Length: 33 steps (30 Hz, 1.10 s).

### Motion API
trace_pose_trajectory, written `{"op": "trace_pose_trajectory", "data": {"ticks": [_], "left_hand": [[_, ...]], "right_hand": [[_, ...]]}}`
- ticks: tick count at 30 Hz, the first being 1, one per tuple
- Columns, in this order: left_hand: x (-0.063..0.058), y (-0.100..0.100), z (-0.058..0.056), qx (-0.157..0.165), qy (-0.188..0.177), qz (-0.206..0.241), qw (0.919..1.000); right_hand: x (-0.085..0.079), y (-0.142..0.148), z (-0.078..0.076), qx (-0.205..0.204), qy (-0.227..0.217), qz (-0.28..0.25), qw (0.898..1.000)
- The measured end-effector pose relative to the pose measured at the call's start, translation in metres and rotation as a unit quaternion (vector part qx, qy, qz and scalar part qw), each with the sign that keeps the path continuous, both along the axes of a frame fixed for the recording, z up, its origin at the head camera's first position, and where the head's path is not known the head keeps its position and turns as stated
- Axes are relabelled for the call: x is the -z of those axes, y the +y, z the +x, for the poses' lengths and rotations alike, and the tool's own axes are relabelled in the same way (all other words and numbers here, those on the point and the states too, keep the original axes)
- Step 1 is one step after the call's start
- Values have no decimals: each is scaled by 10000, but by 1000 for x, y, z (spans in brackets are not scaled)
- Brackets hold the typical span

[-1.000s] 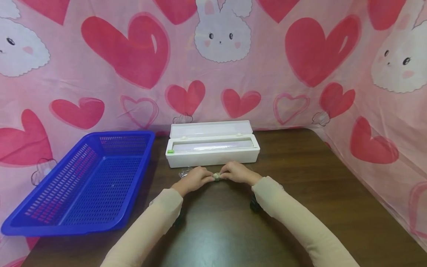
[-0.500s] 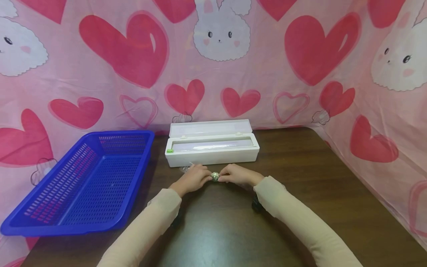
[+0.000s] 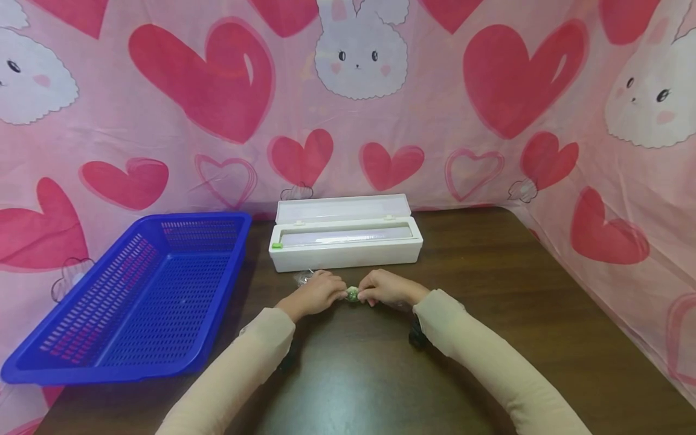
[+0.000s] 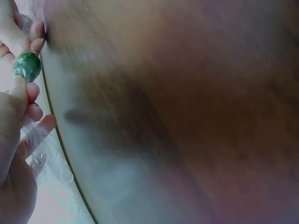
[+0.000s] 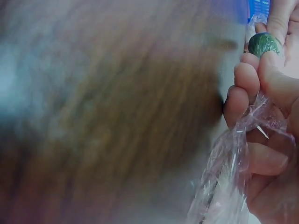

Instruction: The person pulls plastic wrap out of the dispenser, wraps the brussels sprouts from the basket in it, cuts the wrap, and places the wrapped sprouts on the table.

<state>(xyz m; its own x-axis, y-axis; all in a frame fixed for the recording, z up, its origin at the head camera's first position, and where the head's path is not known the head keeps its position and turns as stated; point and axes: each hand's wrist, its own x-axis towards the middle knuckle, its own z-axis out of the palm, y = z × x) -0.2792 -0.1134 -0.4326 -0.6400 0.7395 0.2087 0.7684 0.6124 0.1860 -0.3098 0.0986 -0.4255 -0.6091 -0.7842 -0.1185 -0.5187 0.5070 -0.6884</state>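
Observation:
Between my two hands is a small round green thing (image 3: 352,294) wrapped in clear cling film, its exact kind not clear. My left hand (image 3: 318,294) pinches the twisted film on one side of it. On the other side my right hand (image 3: 390,287) pinches the film the same way. In the left wrist view the green thing (image 4: 27,66) sits right at the fingertips, with loose cling film (image 4: 38,144) trailing from my left palm. A longer crumpled tail of cling film (image 5: 224,168) hangs from my right hand in the right wrist view.
A white cling film dispenser (image 3: 345,260) stands behind the hands, its lid (image 3: 342,209) raised and a green slider (image 3: 277,246) at its left. To the left is a blue plastic basket (image 3: 217,329). The dark wooden table (image 3: 489,284) meets a pink heart-patterned cloth (image 3: 429,109).
The wrapped green thing has turned between the hands and now looks greener, slightly closer to me. My right fingers have shifted on the film. Both hands keep their hold.

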Motion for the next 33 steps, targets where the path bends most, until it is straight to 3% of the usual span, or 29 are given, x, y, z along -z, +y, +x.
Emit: {"op": "trace_pose_trajectory", "data": {"ticks": [6, 12, 19, 22, 25, 29, 33], "left_hand": [[-2, 0, 2, 52, -92, -59, 9999], [-5, 2, 5, -65, -319, -657, 9973], [-9, 0, 4, 397, 534, -876, 9939], [-11, -1, 4, 436, 850, -1039, 9900], [-11, -1, 5, 379, 1116, -1063, 9873], [-11, 0, 7, 246, 1276, -1005, 9864], [-12, 3, 14, -203, 1254, -746, 9891]], "right_hand": [[0, 0, 0, -164, 61, -25, 9998], [1, 1, 2, -161, 81, 14, 9998], [-1, -1, 6, -151, 42, 78, 9998], [-4, 0, 8, -100, 64, 198, 9997], [-7, 2, 11, -57, -156, 266, 9995], [-11, 2, 17, 30, -782, 209, 9967], [-10, 1, 25, 552, -1326, 64, 9896]]}}
